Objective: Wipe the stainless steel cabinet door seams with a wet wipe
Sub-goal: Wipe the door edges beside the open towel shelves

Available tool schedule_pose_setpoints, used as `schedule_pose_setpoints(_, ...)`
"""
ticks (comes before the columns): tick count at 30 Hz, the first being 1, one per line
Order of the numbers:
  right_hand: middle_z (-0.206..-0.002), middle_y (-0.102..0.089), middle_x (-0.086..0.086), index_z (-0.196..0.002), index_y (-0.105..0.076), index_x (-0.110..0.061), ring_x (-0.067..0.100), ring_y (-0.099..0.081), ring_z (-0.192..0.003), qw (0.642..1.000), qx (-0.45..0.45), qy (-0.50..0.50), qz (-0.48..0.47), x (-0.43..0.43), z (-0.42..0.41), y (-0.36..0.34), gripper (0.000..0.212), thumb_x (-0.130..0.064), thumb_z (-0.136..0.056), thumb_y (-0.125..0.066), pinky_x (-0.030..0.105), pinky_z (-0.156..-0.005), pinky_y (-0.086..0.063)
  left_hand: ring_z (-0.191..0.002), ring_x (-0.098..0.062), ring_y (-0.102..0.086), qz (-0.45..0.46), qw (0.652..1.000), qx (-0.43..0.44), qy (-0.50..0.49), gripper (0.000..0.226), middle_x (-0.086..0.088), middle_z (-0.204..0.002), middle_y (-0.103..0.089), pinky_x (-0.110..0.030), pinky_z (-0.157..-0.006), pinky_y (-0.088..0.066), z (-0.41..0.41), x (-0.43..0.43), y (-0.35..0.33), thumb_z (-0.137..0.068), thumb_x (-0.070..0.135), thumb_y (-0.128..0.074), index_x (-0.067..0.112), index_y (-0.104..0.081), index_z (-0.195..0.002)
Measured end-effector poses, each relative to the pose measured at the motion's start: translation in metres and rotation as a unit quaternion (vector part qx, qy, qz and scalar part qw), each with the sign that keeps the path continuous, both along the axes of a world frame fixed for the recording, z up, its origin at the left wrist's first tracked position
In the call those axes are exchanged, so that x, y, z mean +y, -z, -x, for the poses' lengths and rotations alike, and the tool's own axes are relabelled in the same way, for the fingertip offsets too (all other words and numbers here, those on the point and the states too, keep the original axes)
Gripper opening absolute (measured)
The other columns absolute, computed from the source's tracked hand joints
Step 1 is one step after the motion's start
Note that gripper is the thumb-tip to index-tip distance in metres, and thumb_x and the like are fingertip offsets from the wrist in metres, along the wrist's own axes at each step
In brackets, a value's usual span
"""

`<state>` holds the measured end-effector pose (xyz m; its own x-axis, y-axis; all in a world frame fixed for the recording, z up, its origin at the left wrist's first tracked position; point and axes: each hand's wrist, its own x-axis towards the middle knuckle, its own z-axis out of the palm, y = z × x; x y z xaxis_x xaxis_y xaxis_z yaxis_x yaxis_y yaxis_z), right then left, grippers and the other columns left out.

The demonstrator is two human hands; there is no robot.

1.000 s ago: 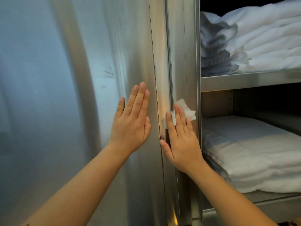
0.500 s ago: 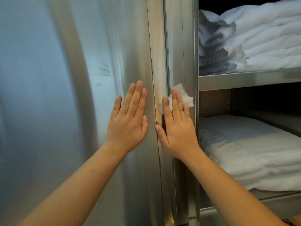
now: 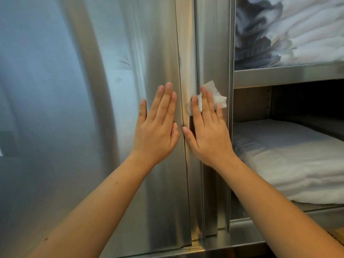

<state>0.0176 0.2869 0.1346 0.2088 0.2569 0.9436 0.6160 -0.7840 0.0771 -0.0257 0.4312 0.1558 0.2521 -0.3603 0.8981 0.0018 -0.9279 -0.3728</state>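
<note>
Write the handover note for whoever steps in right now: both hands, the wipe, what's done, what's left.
Left hand: flat, fingers straight, braced on the brushed stainless steel cabinet door.
Right hand: straight fingers press the crumpled white wet wipe against the vertical door seam.
Done: the wipe is on the seam; how much is clean does not show.
Left: run the wipe along the seam above and below, probably the other seams too.
</note>
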Motion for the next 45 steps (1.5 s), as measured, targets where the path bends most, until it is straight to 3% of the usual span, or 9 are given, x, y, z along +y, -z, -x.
schedule_pose_setpoints(8,-0.151,-0.014,0.024,-0.143,-0.022,0.001,0.034,-0.010,-0.141,0.999,0.041,-0.008,0.022,-0.004,0.008,0.061,0.067,-0.042,-0.094,-0.034,0.043,-0.116,-0.010,-0.137,-0.029,-0.026,0.015,0.999,0.045,0.002,0.057,-0.017,-0.147,-0.028,-0.050,-0.110,-0.013,0.009,-0.006,0.067,-0.090,0.027,-0.031,-0.001,-0.032,-0.140)
schedule_pose_setpoints(14,-0.150,-0.010,0.020,-0.142,-0.020,0.000,0.034,-0.013,-0.140,0.998,0.062,-0.004,0.031,-0.006,0.013,0.104,0.066,-0.041,-0.093,-0.035,0.044,-0.114,-0.015,-0.137,-0.028,-0.022,0.036,0.996,0.079,0.003,0.057,-0.016,-0.148,-0.023,-0.049,-0.112,-0.009,0.015,-0.007,0.107,-0.091,0.028,-0.030,0.000,-0.028,-0.141)
schedule_pose_setpoints(23,-0.152,-0.012,0.020,-0.144,-0.020,-0.002,0.032,-0.011,-0.142,0.991,0.127,-0.002,0.052,-0.011,0.023,0.162,0.066,-0.041,-0.093,-0.036,0.042,-0.115,-0.011,-0.138,-0.026,-0.022,0.052,0.990,0.133,0.010,0.058,-0.013,-0.149,-0.019,-0.050,-0.111,-0.012,0.022,-0.015,0.145,-0.091,0.028,-0.030,0.003,-0.020,-0.143)
schedule_pose_setpoints(31,-0.151,-0.013,0.018,-0.143,-0.023,-0.001,0.033,-0.017,-0.140,0.979,0.183,0.017,0.088,-0.015,0.034,0.215,0.067,-0.042,-0.092,-0.035,0.052,-0.108,-0.016,-0.140,-0.024,-0.016,0.070,0.984,0.163,0.007,0.060,-0.012,-0.151,-0.015,-0.050,-0.112,-0.013,0.027,-0.017,0.174,-0.091,0.028,-0.030,0.005,-0.016,-0.144)
schedule_pose_setpoints(37,-0.150,-0.012,0.019,-0.143,-0.021,-0.002,0.035,-0.016,-0.139,0.981,0.174,0.006,0.083,-0.015,0.029,0.205,0.065,-0.039,-0.092,-0.036,0.053,-0.108,-0.015,-0.140,-0.024,-0.014,0.071,0.979,0.192,0.009,0.061,-0.011,-0.151,-0.015,-0.050,-0.111,-0.014,0.034,-0.015,0.196,-0.090,0.029,-0.031,0.005,-0.016,-0.144)
schedule_pose_setpoints(42,-0.151,-0.008,0.017,-0.145,-0.014,-0.005,0.028,-0.007,-0.142,0.984,0.169,0.001,0.058,-0.011,0.024,0.199,0.065,-0.038,-0.093,-0.034,0.045,-0.115,-0.008,-0.143,-0.018,0.004,0.070,0.976,0.205,0.008,0.061,-0.002,-0.155,0.014,-0.044,-0.114,-0.003,0.031,-0.012,0.205,-0.092,0.029,-0.027,0.009,-0.004,-0.145)
schedule_pose_setpoints(45,-0.152,-0.008,0.017,-0.145,-0.015,-0.004,0.028,-0.006,-0.142,0.980,0.193,0.005,0.054,-0.010,0.026,0.216,0.066,-0.038,-0.092,-0.035,0.047,-0.114,-0.010,-0.143,-0.018,0.005,0.065,0.978,0.200,0.004,0.064,-0.001,-0.154,0.020,-0.044,-0.114,-0.002,0.028,-0.011,0.206,-0.092,0.029,-0.027,0.009,0.001,-0.146)
